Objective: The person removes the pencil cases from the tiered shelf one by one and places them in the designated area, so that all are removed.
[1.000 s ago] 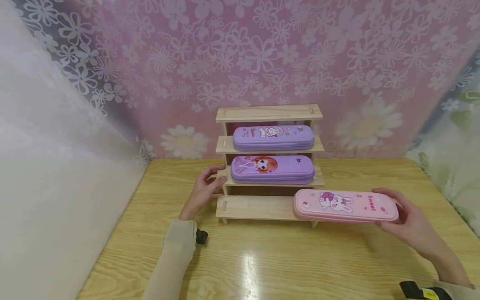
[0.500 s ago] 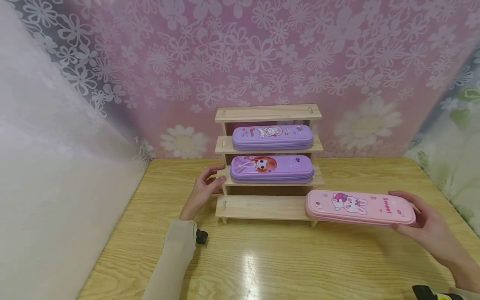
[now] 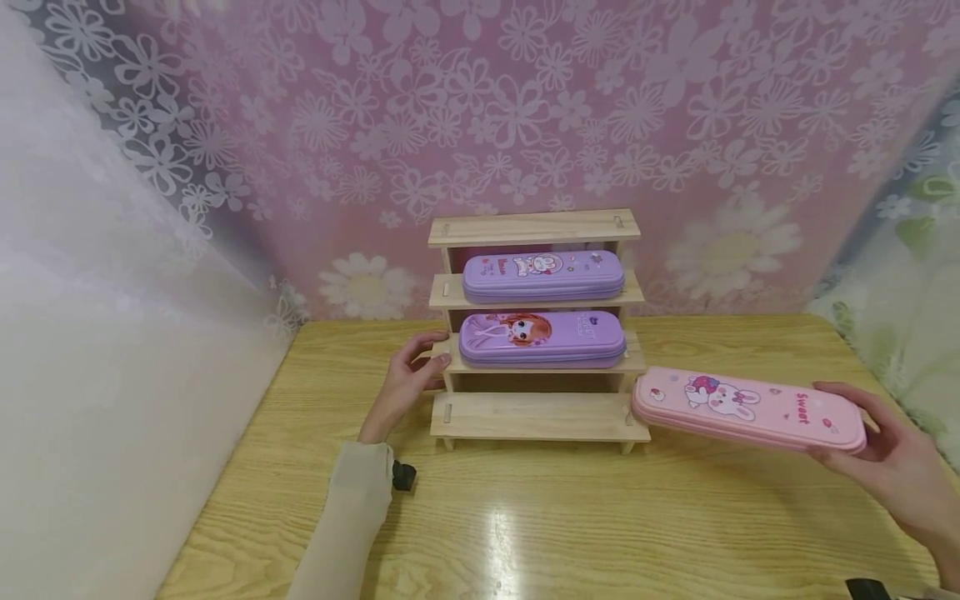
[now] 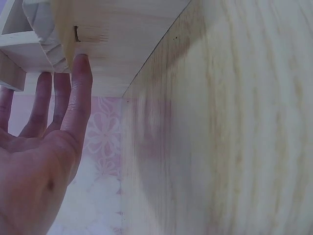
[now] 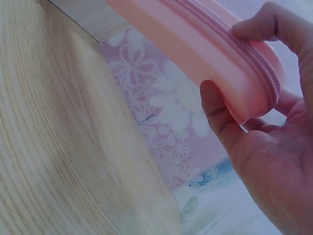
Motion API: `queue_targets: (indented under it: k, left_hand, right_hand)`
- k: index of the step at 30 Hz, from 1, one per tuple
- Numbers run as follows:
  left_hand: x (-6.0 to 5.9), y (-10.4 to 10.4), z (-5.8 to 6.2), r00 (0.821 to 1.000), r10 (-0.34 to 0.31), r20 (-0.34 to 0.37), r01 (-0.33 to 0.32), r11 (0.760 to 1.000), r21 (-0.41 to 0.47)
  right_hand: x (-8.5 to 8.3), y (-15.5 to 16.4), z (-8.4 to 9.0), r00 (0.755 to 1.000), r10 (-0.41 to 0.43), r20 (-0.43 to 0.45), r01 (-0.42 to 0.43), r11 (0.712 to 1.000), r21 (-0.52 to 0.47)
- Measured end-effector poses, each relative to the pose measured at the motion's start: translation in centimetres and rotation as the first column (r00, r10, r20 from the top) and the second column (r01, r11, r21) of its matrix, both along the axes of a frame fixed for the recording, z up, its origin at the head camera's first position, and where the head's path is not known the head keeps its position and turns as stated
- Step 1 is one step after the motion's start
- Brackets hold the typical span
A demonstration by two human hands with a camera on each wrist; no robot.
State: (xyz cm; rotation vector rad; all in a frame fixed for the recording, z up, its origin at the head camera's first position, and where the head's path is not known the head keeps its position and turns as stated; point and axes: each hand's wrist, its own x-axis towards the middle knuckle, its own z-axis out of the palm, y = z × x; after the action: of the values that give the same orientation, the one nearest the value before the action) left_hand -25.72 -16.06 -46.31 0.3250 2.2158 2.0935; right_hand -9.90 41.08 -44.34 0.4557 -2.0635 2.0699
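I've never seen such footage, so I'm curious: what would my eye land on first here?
Likely the pink case, held by one end in the right hand, right of the wooden rack. Next, on its middle shelves, the upper purple case and lower purple case, the left hand touching the rack's left end. Behind everything spreads a pink backdrop of white flowers.

A loose cream sleeve is covering the left forearm, creasing at its cuff. A small black block is jutting from the cuff's inner side. Another black block is showing below the right hand, pale sleeve cloth peeking out beside it. Both hands are going bare
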Motion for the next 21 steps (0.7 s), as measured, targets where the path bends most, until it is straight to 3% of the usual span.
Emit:
queue_targets:
  k: [6, 13, 17, 21]
  left_hand:
    - [-0.2, 0.0, -0.3, 1.0, 0.005, 0.007, -0.005, 1.0, 0.0]
    - [-0.2, -0.1, -0.4, 1.0, -0.002, -0.018, 0.002, 1.0, 0.014]
    - [-0.1, -0.1, -0.4, 1.0, 0.004, -0.017, -0.003, 1.0, 0.014]
    - [-0.1, -0.1, -0.4, 1.0, 0.006, -0.014, -0.005, 1.0, 0.014]
  right_hand:
    - [0.1, -0.3, -0.1, 0.998, -0.047, -0.03, 0.044, 0.996, -0.081]
    - [-0.3, -1.3, -0.3, 0.992, -0.124, -0.017, 0.121, 0.987, -0.107]
    - [-0.8, -2.0, -0.3, 0.98, -0.198, -0.032, 0.195, 0.978, -0.068]
    - [-1.3, -2.8, -0.2, 0.952, -0.305, -0.009, 0.305, 0.952, 0.033]
